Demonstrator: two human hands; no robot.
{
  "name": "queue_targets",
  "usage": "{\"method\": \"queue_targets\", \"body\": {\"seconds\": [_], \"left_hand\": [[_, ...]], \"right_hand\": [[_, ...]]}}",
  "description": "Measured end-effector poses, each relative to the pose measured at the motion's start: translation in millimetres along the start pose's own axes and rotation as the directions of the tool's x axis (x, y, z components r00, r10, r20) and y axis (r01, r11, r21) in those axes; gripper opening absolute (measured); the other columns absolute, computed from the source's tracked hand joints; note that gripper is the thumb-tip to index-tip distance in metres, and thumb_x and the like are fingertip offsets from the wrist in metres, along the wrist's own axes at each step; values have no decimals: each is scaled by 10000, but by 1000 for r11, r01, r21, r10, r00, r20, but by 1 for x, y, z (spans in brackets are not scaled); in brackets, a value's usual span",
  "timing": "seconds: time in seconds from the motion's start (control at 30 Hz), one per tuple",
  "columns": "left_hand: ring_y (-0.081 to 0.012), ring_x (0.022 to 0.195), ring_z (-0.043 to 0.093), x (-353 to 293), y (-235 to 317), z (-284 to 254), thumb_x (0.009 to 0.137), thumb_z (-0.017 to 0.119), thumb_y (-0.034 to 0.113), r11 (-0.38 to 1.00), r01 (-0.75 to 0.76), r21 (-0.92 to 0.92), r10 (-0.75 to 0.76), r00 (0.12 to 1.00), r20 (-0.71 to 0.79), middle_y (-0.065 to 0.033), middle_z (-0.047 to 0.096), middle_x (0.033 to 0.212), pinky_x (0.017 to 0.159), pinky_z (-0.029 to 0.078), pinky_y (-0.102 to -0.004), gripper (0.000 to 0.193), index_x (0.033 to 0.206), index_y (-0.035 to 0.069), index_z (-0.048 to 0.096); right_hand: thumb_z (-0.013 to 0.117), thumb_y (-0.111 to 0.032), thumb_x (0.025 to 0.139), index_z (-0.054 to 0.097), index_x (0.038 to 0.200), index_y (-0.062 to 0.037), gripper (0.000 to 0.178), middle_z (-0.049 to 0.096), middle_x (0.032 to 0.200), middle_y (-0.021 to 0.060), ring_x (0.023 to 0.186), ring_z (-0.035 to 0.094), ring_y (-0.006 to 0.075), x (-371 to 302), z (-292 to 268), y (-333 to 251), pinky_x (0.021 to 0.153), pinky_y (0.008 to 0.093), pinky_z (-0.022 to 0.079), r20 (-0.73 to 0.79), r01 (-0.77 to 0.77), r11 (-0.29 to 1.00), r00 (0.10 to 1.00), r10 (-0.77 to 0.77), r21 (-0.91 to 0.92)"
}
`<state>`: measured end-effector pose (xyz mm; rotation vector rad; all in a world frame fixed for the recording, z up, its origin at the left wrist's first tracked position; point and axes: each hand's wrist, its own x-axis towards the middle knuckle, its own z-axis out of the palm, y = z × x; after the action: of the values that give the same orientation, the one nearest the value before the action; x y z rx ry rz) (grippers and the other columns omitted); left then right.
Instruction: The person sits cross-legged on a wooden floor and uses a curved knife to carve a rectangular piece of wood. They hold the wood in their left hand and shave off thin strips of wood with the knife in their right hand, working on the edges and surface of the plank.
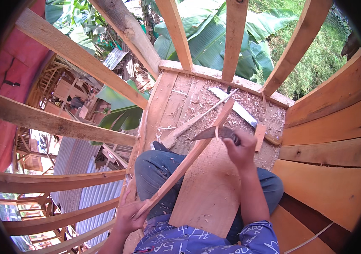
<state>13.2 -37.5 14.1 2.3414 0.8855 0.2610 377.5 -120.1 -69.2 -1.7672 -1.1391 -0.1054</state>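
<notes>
Across my lap slants a long wooden strip (180,170), its near end gripped in my left hand (130,212). My right hand (242,149) is closed round the dark handle of a broad-bladed knife (206,134). The blade lies across the strip near its far end, and a pale curl of wood (217,132) stands up beside the blade. Under the strip a wide flat board (208,186) rests between my bent legs. Part of the knife handle is hidden by my fingers.
Shavings cover the plank floor (193,91). Past the knife lie a handsaw (239,108), a small wood block (260,134) and a pointed stick (191,124). Slatted rails (83,127) stand at left and ahead, with a drop beyond. A plank wall (324,148) rises at right.
</notes>
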Motion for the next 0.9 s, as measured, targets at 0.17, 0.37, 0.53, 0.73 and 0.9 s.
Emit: {"method": "queue_targets", "body": {"seconds": [0.17,0.37,0.53,0.73,0.9], "left_hand": [[-231,661,664,5,2,-2,647,716,47,1000,-18,9,18,999,44,-62,674,692,1077,312,-549,141,784,67,687],[-235,616,648,12,8,-3,667,708,41,1000,-10,24,9,999,43,-72,650,646,1073,314,-544,136,801,54,692],[-240,580,628,2,3,0,685,717,55,999,-41,12,40,998,38,-70,628,614,1072,312,-542,161,845,48,697],[-229,584,630,7,8,-1,698,722,61,997,-61,52,58,997,56,-62,630,617,1086,292,-539,184,881,49,701],[-231,569,615,0,8,4,671,708,45,999,-28,30,28,1000,14,-65,616,614,1078,305,-544,127,794,40,677]], "right_hand": [[734,-489,765,467,563,-61,543,415,481,53,405,464,219,-14,16,-15,408,338,345,-76,62,995,996,-55,83],[787,-404,752,491,554,-37,511,437,455,64,397,434,151,-2,5,-1,414,312,334,-52,-334,939,940,339,86],[810,-362,731,529,577,-37,456,438,464,67,416,414,161,-11,10,-7,423,323,327,-94,-197,971,973,210,139],[790,-404,735,486,558,-41,506,418,456,62,409,427,176,-20,11,-8,416,333,326,-148,-255,965,954,261,56],[788,-418,736,497,565,-52,497,451,463,54,404,454,184,-4,13,-9,416,332,354,-87,-394,878,899,430,271]]}}
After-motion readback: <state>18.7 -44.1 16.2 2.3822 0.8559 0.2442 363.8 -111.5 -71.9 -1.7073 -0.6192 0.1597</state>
